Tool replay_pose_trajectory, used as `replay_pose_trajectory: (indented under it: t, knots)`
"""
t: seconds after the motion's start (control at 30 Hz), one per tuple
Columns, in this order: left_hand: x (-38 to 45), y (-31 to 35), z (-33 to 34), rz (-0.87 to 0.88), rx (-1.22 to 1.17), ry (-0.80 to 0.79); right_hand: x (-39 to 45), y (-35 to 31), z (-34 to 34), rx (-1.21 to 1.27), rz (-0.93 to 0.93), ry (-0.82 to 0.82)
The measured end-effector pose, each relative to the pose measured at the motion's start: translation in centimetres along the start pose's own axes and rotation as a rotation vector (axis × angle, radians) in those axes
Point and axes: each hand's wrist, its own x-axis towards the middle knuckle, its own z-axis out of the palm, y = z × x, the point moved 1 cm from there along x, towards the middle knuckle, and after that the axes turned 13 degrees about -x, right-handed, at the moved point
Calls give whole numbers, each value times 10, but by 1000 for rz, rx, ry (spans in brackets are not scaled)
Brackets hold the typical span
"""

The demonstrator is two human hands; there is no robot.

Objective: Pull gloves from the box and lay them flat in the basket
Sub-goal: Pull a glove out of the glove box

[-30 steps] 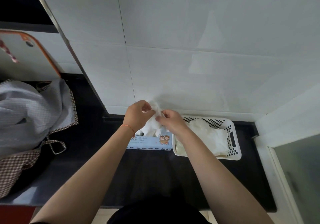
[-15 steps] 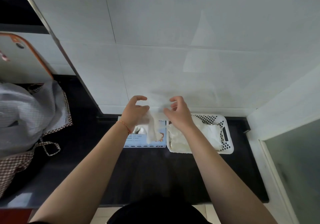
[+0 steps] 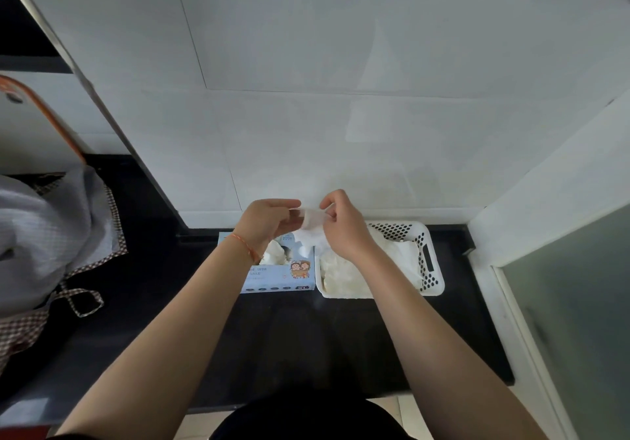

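Observation:
A thin white glove [image 3: 311,231] hangs in the air between my two hands, above the gap between box and basket. My left hand [image 3: 269,223] pinches its upper left edge and my right hand [image 3: 342,226] pinches its upper right edge. Below my left wrist lies the light blue glove box [image 3: 281,276] with a cartoon print, more white gloves bunched in its opening. To its right stands the white perforated basket [image 3: 431,262] with several white gloves lying inside, partly hidden by my right forearm.
Box and basket sit on a black counter [image 3: 306,337] against a white tiled wall. A grey cloth with checked trim [image 3: 47,231] is heaped at the left. A frosted glass panel [image 3: 572,320] bounds the right side.
My hands have drawn closer together and the glove is held higher, bunched between my fingertips, instead of hanging long over the box. The view has shifted slightly.

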Motion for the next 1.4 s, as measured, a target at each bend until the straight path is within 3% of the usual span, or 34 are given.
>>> replay_pose_trajectory:
  t: [0.1,0.17,0.27,0.4,0.47,0.57,0.7,0.83,1.13,1.4]
  knots:
    - [-1,0,3,57,328,-39,1,1,-12,8,30,-192]
    - [0,0,5,95,412,1,-2,2,-16,-159,-20,-316]
    - [1,1,8,126,533,22,-6,5,-15,-323,-114,-208]
    - [3,1,11,287,835,16,-2,11,-20,-89,-73,-95]
    - [4,1,10,338,765,-7,1,12,-26,-66,-64,-7]
    - [3,1,11,242,565,-106,7,13,-36,-26,-61,117]
    - [8,-10,10,182,594,-220,12,16,-48,78,-62,190]
    - [13,-22,6,97,561,-222,13,26,-51,91,-32,233]
    - [36,-36,4,-109,594,-283,9,75,-52,220,305,-16]
    - [81,-73,40,-59,1088,-318,9,146,-33,169,476,-143]
